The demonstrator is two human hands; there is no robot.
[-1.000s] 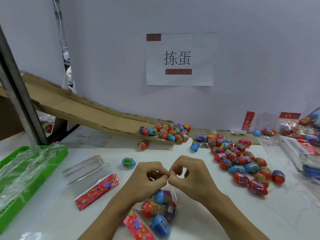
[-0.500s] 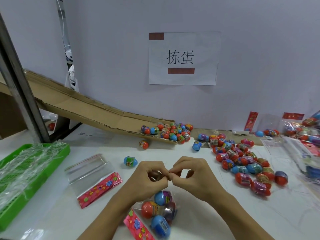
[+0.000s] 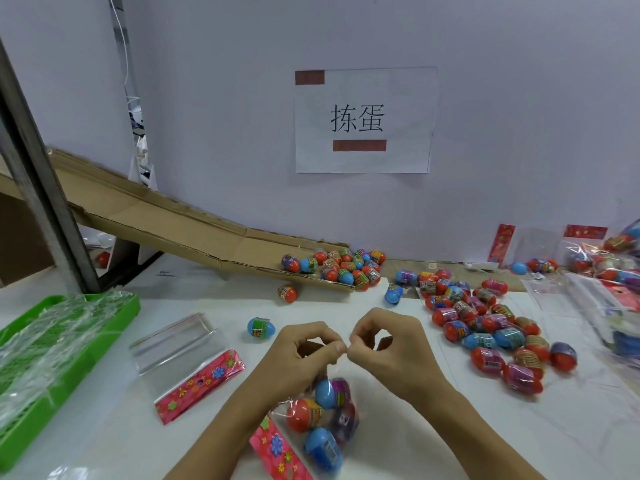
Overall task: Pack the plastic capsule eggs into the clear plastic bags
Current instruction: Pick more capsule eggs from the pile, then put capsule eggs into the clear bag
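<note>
Both hands (image 3: 346,351) pinched together — bag (image 3: 320,420) top.

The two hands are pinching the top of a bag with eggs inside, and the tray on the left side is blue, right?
Not quite. The tray is green, not blue, as the head view shows. The rest holds: the left hand and right hand pinch the top of the bag with eggs inside.

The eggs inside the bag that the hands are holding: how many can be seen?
4. One blue egg at the top, an orange egg to its left, a dark purple egg on the right, a second blue egg lowest. More may be hidden behind them.
</note>
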